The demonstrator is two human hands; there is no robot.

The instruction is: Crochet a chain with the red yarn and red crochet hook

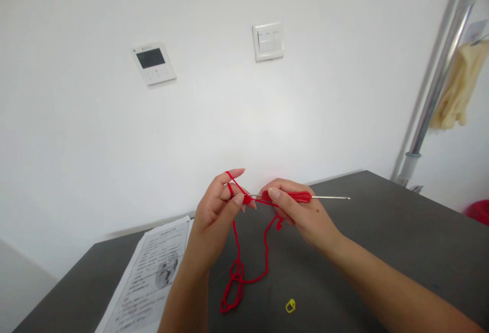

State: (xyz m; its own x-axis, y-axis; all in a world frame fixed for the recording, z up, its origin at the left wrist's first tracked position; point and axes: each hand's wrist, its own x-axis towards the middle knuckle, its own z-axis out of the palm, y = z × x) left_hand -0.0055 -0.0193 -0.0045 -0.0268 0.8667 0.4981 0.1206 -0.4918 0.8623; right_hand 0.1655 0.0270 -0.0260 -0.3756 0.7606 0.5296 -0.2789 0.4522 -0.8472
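Note:
My right hand (296, 203) grips the red handle of a double-ended crochet hook (301, 197), whose bare metal end points right. The hook's other end reaches left to a small red crochet piece (247, 199), pinched between the thumb and fingers of my left hand (219, 203). Red yarn (266, 251) passes over my raised left index finger, and a strand runs from the piece towards my right hand. Below, the yarn hangs down and lies in loose loops on the dark table. The hook's tip at the stitches is too small to make out.
A yellow stitch marker (291, 306) lies on the dark grey table (344, 282) near the front. Printed sheets (143, 277) lie by my left forearm. Behind the table stands a white wall with a switch (268, 42) and a panel (154, 63). A metal pole (439, 78) rises at right.

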